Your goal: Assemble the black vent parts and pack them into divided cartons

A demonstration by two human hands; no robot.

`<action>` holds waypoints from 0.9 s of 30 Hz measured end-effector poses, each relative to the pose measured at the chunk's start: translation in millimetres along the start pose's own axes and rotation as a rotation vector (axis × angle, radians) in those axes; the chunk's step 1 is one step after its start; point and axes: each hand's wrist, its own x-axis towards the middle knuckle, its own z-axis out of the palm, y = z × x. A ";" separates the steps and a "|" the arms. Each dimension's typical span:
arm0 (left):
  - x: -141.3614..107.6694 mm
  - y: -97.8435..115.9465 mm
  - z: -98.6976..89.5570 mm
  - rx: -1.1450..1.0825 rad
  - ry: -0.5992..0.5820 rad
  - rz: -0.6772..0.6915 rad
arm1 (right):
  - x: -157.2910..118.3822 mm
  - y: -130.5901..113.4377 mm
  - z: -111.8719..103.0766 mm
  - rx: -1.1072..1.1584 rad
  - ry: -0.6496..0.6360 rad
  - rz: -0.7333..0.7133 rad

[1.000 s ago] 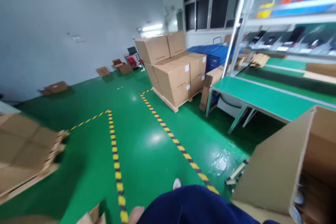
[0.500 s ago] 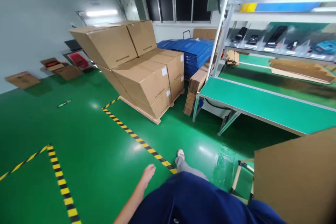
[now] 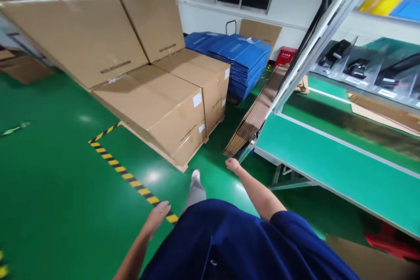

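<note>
My left hand [image 3: 158, 215] hangs low over the floor beside the striped tape [image 3: 127, 176]. A small gap shows between its thumb and fingers, and it holds nothing. Stretched forward, my right hand [image 3: 232, 165] has its fingers curled in, with nothing visible in them. In the picture it lies just below the lower end of the flattened cardboard stack [image 3: 251, 116], which leans against the workbench [image 3: 311, 144]; whether they touch I cannot tell. Ahead to the left, large cardboard boxes [image 3: 177, 109] stand stacked on a pallet [image 3: 182, 167].
Folded blue sheets [image 3: 239, 54] are piled beyond the boxes, near a red box [image 3: 285, 56] by the wall. The bench's slanted metal post [image 3: 315, 48] rises on the right, with clear bins [image 3: 361, 72] on its shelf. A red object [image 3: 390, 245] sits under the bench.
I have stepped forward, so boxes and bench look closer. My right hand has come into view, reaching forward. The large cardboard at lower right has mostly left the view.
</note>
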 end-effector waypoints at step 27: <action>549.2 536.5 -268.5 0.367 0.045 0.972 | 440.9 -188.8 -282.5 -0.569 0.227 -0.050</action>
